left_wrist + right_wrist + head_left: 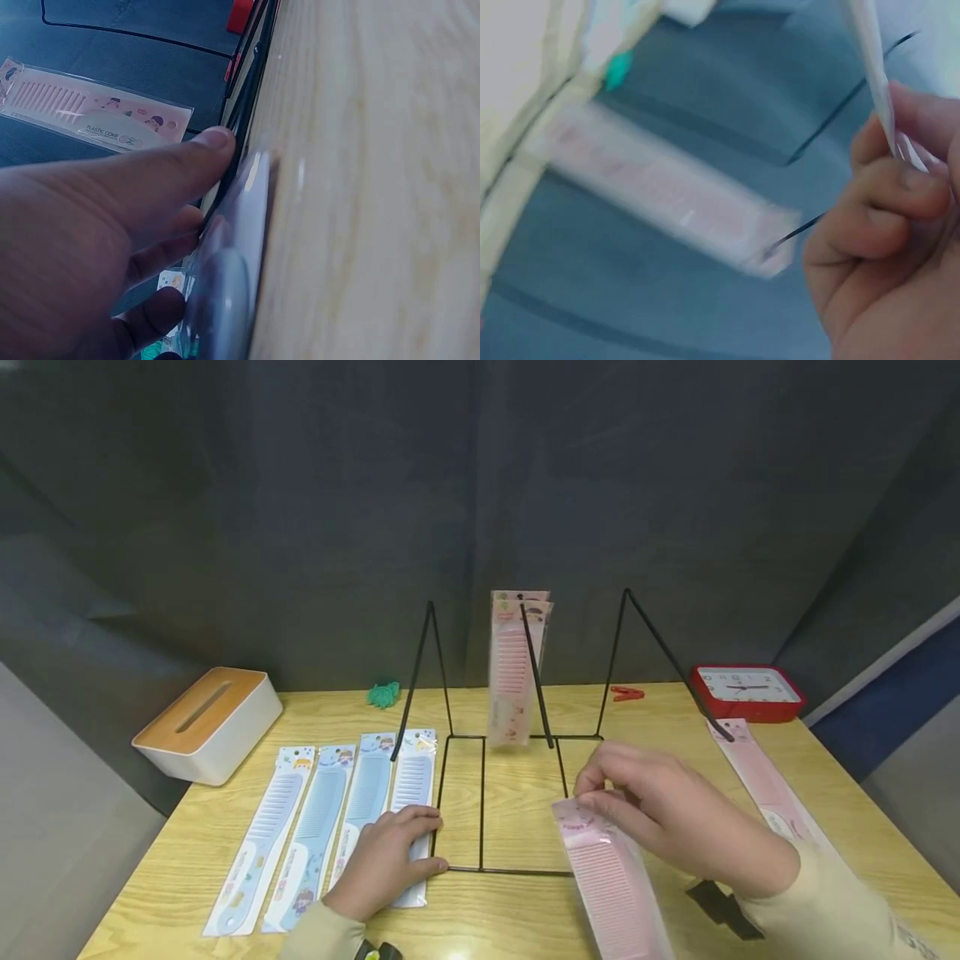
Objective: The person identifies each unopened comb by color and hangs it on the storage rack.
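My right hand (656, 806) pinches the top edge of a pink comb in clear packaging (611, 885), which hangs tilted over the front right of a black wire display rack (517, 872). In the right wrist view, the fingers (885, 225) curl around the packet's edge. My left hand (393, 860) rests at the rack's front left corner, thumb and fingertips against the wire, over a packaged blue comb (414, 777). In the left wrist view, its thumb (214, 142) lies along the wire. Packaged pink combs (512, 677) hang on the rack's middle prong, one before another.
Several packaged blue combs (315, 827) lie in a row at left. Another pink one (772, 785) lies at right, beside a red clock (750, 693). A tissue box (217, 718), a green item (383, 694), a red clip (627, 693) and a black item (723, 908) are around the rack.
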`<control>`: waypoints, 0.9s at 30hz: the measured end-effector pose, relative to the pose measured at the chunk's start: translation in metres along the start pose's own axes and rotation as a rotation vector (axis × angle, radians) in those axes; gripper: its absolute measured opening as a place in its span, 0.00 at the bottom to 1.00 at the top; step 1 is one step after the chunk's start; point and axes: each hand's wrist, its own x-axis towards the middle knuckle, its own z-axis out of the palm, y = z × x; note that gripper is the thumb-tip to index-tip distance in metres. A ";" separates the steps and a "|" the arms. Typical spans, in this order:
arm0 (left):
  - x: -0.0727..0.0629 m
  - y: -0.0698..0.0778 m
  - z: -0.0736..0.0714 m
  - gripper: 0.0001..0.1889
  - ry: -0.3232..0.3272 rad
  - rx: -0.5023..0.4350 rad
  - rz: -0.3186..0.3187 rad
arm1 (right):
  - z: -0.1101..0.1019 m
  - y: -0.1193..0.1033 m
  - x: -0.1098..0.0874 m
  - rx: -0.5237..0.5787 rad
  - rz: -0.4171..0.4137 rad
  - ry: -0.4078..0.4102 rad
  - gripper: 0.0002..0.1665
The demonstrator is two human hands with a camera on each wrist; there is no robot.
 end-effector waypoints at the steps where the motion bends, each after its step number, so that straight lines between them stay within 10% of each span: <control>1: 0.000 0.000 0.000 0.29 0.002 0.000 0.000 | 0.000 -0.010 0.002 0.012 -0.037 0.021 0.16; 9: 0.000 0.001 -0.002 0.28 0.006 -0.015 0.008 | 0.000 -0.045 0.021 0.189 -0.247 0.316 0.06; 15: 0.000 0.000 -0.002 0.29 -0.006 -0.017 0.002 | -0.003 -0.048 0.038 0.134 -0.114 0.411 0.04; 27: 0.000 0.000 -0.001 0.28 -0.006 -0.015 0.002 | -0.002 -0.037 0.042 0.341 0.090 0.323 0.10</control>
